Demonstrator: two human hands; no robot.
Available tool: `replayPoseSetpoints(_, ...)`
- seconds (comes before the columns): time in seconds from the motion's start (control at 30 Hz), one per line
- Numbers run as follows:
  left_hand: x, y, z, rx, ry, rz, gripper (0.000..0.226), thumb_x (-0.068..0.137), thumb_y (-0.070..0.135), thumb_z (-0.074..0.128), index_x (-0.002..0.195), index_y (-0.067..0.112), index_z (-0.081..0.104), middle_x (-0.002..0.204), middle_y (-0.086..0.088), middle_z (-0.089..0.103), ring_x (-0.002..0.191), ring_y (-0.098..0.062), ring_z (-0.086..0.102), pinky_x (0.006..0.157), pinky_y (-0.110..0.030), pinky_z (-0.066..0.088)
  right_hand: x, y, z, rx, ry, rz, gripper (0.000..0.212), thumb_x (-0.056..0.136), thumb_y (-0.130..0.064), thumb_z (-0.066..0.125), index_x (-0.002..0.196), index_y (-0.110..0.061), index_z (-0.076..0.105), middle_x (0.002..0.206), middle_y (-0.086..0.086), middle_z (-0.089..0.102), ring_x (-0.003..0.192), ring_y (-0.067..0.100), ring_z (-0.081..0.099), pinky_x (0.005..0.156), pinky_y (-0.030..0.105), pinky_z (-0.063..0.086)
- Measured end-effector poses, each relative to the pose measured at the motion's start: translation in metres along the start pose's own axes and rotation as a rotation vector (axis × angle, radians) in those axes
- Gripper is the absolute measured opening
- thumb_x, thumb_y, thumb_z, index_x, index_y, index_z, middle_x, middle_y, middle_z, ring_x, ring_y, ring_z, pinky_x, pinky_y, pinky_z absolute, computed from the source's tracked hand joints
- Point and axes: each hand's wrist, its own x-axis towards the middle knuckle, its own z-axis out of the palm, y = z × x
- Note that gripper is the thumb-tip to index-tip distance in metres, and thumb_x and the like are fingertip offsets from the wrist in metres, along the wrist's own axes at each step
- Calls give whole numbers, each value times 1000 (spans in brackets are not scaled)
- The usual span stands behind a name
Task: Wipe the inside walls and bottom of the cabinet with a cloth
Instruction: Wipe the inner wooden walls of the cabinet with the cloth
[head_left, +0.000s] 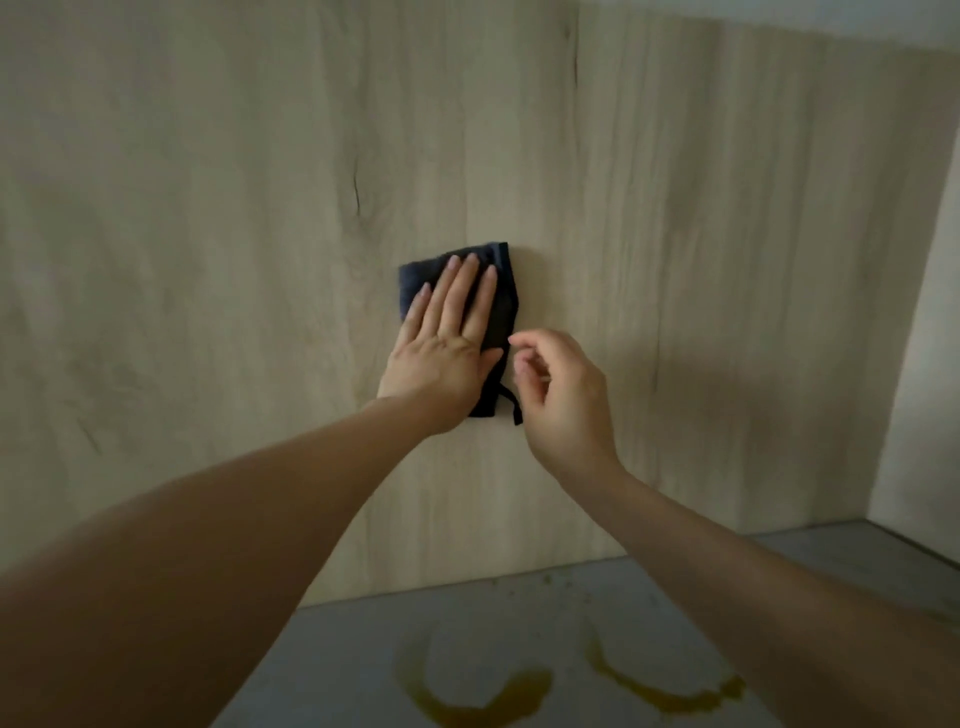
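Inside of cabinet, looking at rear wall (260, 208): pale wood-grain panel, dark knot streak left of centre, vertical seam right of centre. Left hand (441, 353) laid flat, fingers straight and close together, palm pressing dark blue cloth (501, 306) against the rear wall about mid-height; not gripping, just pressing. Cloth folded to a rough rectangle, showing above and to the right of the fingers; lower edge runs down past the heel of the hand, with a thin loop or tag (511, 402) hanging off its lower right corner. Right hand (561, 400) just beside the cloth's right edge, fingers loosely curled, forefinger and thumb drawn near each other; nothing seen between them, so holding nothing as far as shows. Whether the fingertips touch the cloth edge: cannot tell, slight blur there. Both forearms bare, reaching in from the bottom corners of view. Right side wall (924, 364) same pale wood, meeting the rear wall at a corner. Cabinet bottom (363, 665) grey, matt. On it, near the front, two yellow-brown curved smears (493, 696), one left and one right, with small specks of the same colour further back toward the rear wall
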Motion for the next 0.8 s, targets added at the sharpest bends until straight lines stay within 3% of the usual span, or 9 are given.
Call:
replayPoseSetpoints(0.07,-1,-6,-19,-212,-64,52,67,100,17,37,150,19,-7,158,4,-10,135,0,-22,115,-26,-16,12,-16,11,24,-3,64,29,95,-8,49,123,-8,57,113,7,61,97,16,59,84,24,49)
replayPoseSetpoints(0.13,-8,-23,-44,-431,-68,46,63,94,0,38,150,20,18,155,10,11,141,-3,3,119,-33,13,18,-35,32,36,-35,152,39,94,-11,51,134,-12,49,126,7,50,110,19,51,95,28,43)
replayPoseSetpoints(0.2,-18,-39,-60,-393,49,43,55,91,0,38,143,20,39,150,6,33,139,-15,30,109,-35,35,17,-43,53,-55,-50,190,50,93,-20,55,141,-23,41,134,7,34,118,22,37,102,29,36)
replayPoseSetpoints(0.27,-34,-56,-69,-272,112,62,51,89,-2,42,135,18,50,140,1,45,128,-20,43,95,-36,46,12,-48,72,-158,7,185,58,92,-22,58,144,-33,35,139,6,25,120,25,27,102,32,32)
replayPoseSetpoints(0.33,-50,-64,-67,-192,65,71,50,88,-2,48,134,19,52,136,1,46,122,-21,45,89,-37,48,9,-43,78,-204,80,152,62,91,-14,58,143,-36,35,140,6,27,121,25,28,98,31,34)
replayPoseSetpoints(0.43,-70,-62,-46,-93,-29,78,53,87,3,56,136,21,49,137,2,46,122,-21,44,95,-38,43,1,-14,67,-281,117,132,62,90,-8,57,142,-34,39,139,6,31,123,27,32,96,30,35)
replayPoseSetpoints(0.57,-91,-53,-19,-26,-28,79,57,78,3,65,131,20,54,132,3,50,118,-20,47,99,-37,40,-17,50,25,-367,206,425,62,91,-6,55,144,-30,35,143,10,29,123,33,32,98,27,22)
replayPoseSetpoints(0.67,-99,-53,-10,2,-18,105,61,71,3,70,128,19,56,129,2,53,115,-19,47,98,-37,42,-21,66,16,-437,200,597,62,94,-9,49,146,-34,27,148,9,19,128,32,24,103,31,21)
replayPoseSetpoints(0.8,-110,-57,-12,46,-63,98,64,68,5,74,128,20,57,128,2,54,114,-19,50,94,-37,45,-46,22,59,-387,31,330,51,97,-24,47,143,-38,30,146,0,21,131,23,23,98,33,27)
